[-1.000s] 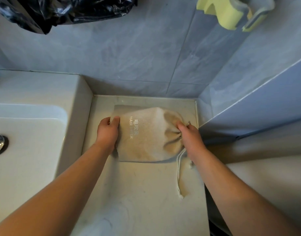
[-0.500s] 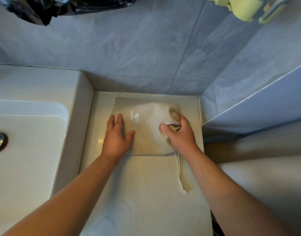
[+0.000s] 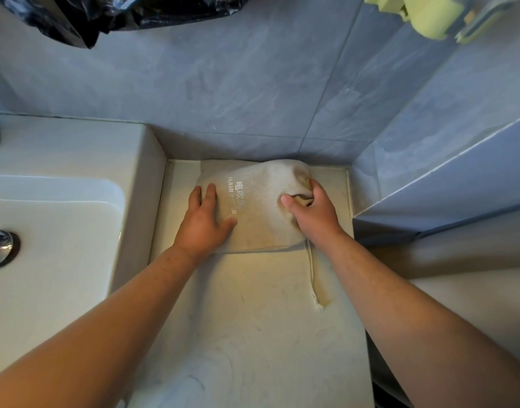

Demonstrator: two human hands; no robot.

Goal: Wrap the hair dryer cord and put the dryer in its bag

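A beige cloth bag (image 3: 260, 201) printed HAIR DRYER lies bulging on the counter (image 3: 247, 334), pushed against the back wall. The dryer and its cord are hidden inside. My left hand (image 3: 204, 222) rests flat on the bag's left end, fingers spread. My right hand (image 3: 311, 210) grips the gathered mouth of the bag at its right end. The bag's drawstring (image 3: 313, 278) trails toward me across the counter from under my right wrist.
A white sink basin (image 3: 52, 237) with a chrome drain (image 3: 0, 247) sits to the left, its side wall beside the bag. Blue tiled walls close the back and right. A black plastic bag (image 3: 105, 13) and a green holder (image 3: 429, 13) hang above.
The bag has slid back toward the wall. My left hand went from gripping the bag's edge to lying flat on it. My right hand shifted onto the bunched mouth.
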